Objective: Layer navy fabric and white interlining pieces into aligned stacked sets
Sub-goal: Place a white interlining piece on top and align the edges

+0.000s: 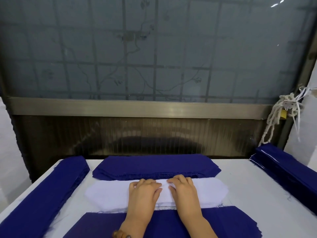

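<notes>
Head view. Desk: What are the hands doing?

Field: The left hand (143, 192) and right hand (185, 190) curl their fingers onto the white elongated interlining stack (109, 194) at centre, apparently pinching its top ply.

Desk: What's the risk?

Field: Two plies may lift together. Drag may also skew the stack, spoiling alignment on the navy woven fabric stack (171, 224) at 6 o'clock. Frayed threads (221, 205) could snag.
</notes>
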Demonstrator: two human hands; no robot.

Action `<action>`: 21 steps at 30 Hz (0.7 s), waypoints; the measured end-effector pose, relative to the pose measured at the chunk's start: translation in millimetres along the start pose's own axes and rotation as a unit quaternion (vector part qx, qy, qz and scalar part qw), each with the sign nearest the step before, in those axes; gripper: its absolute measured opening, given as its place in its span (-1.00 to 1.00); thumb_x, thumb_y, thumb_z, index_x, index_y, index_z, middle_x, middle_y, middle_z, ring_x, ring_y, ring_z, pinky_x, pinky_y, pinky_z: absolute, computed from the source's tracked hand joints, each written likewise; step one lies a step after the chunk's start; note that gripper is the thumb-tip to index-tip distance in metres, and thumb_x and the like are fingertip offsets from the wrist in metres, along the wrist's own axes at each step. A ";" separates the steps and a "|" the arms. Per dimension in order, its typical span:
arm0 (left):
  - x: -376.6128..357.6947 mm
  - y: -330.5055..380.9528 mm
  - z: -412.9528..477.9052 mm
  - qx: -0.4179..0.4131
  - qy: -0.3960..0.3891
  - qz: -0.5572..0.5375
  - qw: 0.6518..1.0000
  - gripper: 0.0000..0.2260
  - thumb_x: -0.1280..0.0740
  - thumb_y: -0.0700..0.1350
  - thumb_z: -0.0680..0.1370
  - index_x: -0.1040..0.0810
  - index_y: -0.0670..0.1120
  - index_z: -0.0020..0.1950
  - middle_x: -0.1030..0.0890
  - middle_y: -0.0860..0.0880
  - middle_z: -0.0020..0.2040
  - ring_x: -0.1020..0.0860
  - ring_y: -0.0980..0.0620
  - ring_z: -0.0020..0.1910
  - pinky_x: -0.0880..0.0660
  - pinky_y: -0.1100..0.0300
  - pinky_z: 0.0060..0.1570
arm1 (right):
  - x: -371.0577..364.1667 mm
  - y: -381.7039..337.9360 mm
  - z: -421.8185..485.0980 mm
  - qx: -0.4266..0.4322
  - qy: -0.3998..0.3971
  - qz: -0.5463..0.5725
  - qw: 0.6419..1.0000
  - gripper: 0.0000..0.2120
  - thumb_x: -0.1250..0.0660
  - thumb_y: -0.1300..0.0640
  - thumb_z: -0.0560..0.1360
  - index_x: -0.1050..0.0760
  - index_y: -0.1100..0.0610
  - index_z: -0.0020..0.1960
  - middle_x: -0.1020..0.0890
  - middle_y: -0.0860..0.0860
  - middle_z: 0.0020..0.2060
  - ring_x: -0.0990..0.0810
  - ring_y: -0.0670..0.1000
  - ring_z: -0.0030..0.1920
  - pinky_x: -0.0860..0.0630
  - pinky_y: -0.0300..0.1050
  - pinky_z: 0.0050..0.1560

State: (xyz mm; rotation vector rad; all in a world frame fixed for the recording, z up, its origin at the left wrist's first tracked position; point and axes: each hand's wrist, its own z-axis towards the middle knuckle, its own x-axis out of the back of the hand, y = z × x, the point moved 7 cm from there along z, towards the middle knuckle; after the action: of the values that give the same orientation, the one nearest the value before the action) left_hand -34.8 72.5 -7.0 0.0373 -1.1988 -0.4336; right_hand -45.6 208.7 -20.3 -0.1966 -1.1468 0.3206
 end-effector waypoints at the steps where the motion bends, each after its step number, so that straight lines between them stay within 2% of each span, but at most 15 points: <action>1: 1.0 0.1 0.3 0.001 0.001 0.002 1.000 -0.72 -0.09 0.13 0.65 -0.45 0.26 0.31 -0.50 0.28 0.23 -0.39 0.26 0.18 -0.18 0.26 0.20 | -0.1 -0.4 -0.4 0.003 0.000 0.000 1.000 -0.67 -0.09 0.04 0.64 -0.37 -0.11 0.39 -0.40 -0.18 0.30 -0.33 -0.13 0.24 -0.28 -0.33 0.23; 7: 9.6 1.4 0.6 0.015 0.035 0.022 0.999 -0.71 -0.02 0.12 0.67 -0.44 0.23 0.29 -0.51 0.26 0.17 -0.38 0.23 0.14 -0.16 0.26 0.22 | 0.3 -1.2 0.8 -0.004 0.004 -0.008 1.000 -0.65 -0.10 0.05 0.64 -0.33 -0.10 0.42 -0.39 -0.15 0.31 -0.32 -0.12 0.26 -0.27 -0.30 0.26; 10: 10.2 0.9 1.7 0.021 0.037 0.026 0.999 -0.72 -0.02 0.10 0.67 -0.46 0.21 0.25 -0.49 0.24 0.13 -0.38 0.22 0.11 -0.19 0.26 0.19 | 1.2 -2.7 0.3 -0.004 0.007 -0.012 1.000 -0.68 -0.12 0.04 0.64 -0.37 -0.13 0.37 -0.39 -0.15 0.27 -0.32 -0.12 0.24 -0.27 -0.32 0.25; 17: 1.7 -5.9 4.2 0.053 0.014 0.026 0.998 -0.69 -0.11 0.10 0.65 -0.34 0.21 0.40 -0.39 0.16 0.23 -0.33 0.15 0.20 -0.24 0.25 0.20 | 4.4 -7.0 -2.6 0.003 0.009 -0.019 1.000 -0.71 -0.23 0.02 0.59 -0.40 -0.14 0.30 -0.38 -0.12 0.24 -0.31 -0.11 0.23 -0.29 -0.31 0.23; 21: -4.3 -6.8 4.1 0.052 -0.003 0.049 0.997 -0.65 -0.12 0.08 0.66 -0.30 0.18 0.45 -0.35 0.11 0.19 -0.30 0.11 0.16 -0.22 0.21 0.08 | 7.9 -7.8 -4.1 0.008 0.019 -0.017 1.000 -0.75 -0.20 0.03 0.61 -0.44 -0.13 0.26 -0.39 -0.14 0.23 -0.32 -0.12 0.21 -0.30 -0.33 0.20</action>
State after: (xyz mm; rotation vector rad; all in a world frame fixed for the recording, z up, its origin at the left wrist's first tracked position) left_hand -41.8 68.6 -11.1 0.0666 -1.2238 -0.2844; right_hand -37.8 204.2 -12.6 -0.1684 -1.1092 0.2943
